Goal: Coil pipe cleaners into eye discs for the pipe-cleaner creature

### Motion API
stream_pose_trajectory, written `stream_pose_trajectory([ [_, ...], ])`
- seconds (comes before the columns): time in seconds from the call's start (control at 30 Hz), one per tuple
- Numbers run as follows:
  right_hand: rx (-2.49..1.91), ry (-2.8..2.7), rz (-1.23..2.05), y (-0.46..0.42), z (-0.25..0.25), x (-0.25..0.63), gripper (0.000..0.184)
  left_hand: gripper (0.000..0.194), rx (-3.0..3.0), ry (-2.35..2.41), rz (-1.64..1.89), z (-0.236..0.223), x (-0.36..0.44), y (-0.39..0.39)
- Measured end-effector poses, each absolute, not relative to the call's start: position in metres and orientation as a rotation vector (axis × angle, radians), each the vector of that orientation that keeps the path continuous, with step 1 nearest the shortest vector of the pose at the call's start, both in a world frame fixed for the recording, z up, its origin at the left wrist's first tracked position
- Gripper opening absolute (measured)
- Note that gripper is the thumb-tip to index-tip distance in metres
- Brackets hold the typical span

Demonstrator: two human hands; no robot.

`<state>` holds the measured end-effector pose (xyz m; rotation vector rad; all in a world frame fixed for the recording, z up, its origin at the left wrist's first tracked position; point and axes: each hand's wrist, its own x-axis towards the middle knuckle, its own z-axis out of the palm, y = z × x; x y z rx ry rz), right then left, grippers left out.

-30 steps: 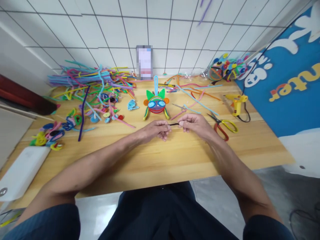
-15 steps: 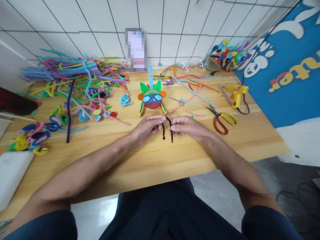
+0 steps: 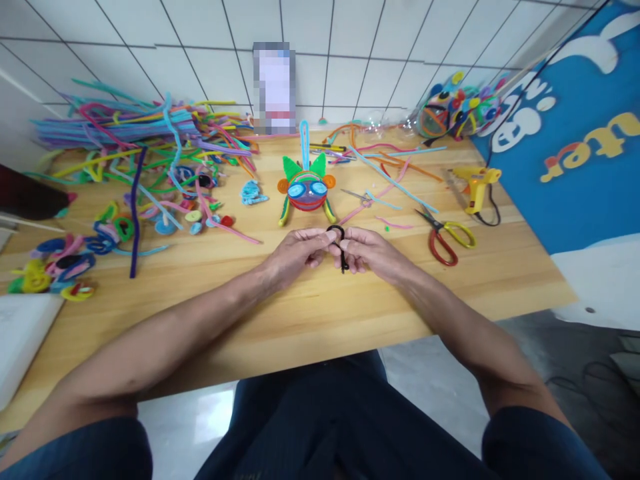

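Observation:
Between my two hands is a black pipe cleaner, bent into a small loop at its top with its ends hanging down. My left hand pinches it from the left, thumb and fingers closed. From the right, my right hand pinches it too, close against the left fingertips. Just beyond the hands stands a colourful craft figure with green ears, blue oval eyes, orange spirals at its sides and a light-blue loop on top. A folded light-blue pipe cleaner bundle lies to its left.
Scissors with red and yellow handles and a yellow glue gun lie to the right. Many pipe cleaners and coiled pieces cover the left. A phone leans on the tiled wall. Behind right is a decorated clear bottle.
The black pipe cleaner has gone from an open arch to a closed loop with its ends brought together. My hands have moved closer to each other. The view has shifted slightly.

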<state>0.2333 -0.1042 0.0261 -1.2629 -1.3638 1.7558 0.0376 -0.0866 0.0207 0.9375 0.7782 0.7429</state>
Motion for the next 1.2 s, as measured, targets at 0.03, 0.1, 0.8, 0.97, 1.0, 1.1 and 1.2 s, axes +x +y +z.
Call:
stream_pose_trajectory([
  [0.03,-1.253,-1.37,1.752,-0.105,0.026,0.233,0.028,0.035,0.916,0.776,0.745,0.02,0.038,-0.086],
  [0.1,-1.228,-1.373,1.759,-0.106,0.025,0.234,0.029,0.038,0.863,0.767,0.743,0.02,0.037,-0.085],
  [0.8,-1.035,-1.349,1.962,-0.11,0.032,0.237,0.03,0.041,0.827,0.621,0.784,0.013,0.036,-0.082],
  [0.97,-1.015,-1.415,1.982,-0.109,0.037,0.24,0.021,0.041,0.782,0.603,0.728,0.014,0.037,-0.08],
  [1.0,-1.025,-1.42,1.985,-0.109,0.038,0.24,0.019,0.041,0.776,0.596,0.718,0.014,0.037,-0.08],
  [1.1,-1.055,-1.427,1.994,-0.109,0.039,0.24,0.014,0.038,0.766,0.593,0.7,0.013,0.037,-0.079],
  [1.2,-1.081,-1.435,1.974,-0.11,0.038,0.239,0.011,0.038,0.763,0.593,0.68,0.011,0.035,-0.079],
])
